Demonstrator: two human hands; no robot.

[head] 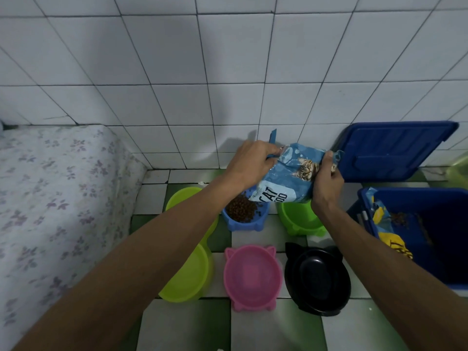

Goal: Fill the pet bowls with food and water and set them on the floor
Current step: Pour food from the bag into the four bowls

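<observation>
Filling the food bowls: left hand (255,160) and right hand (326,179), apart, each grip one side of the bag (286,173) slanted over the kibble-holding blue bowl (244,220) on the floor; tilt slowly, staying centred, lest kibble spill.

Left hand (253,160) and right hand (326,181) grip a crinkled blue cat-food bag (291,173) tilted over a blue plastic kibble-filled bowl (244,214).

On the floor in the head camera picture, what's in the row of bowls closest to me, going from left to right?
Lime green double bowl → pink cat-ear bowl → black cat-ear bowl → blue bin
</observation>
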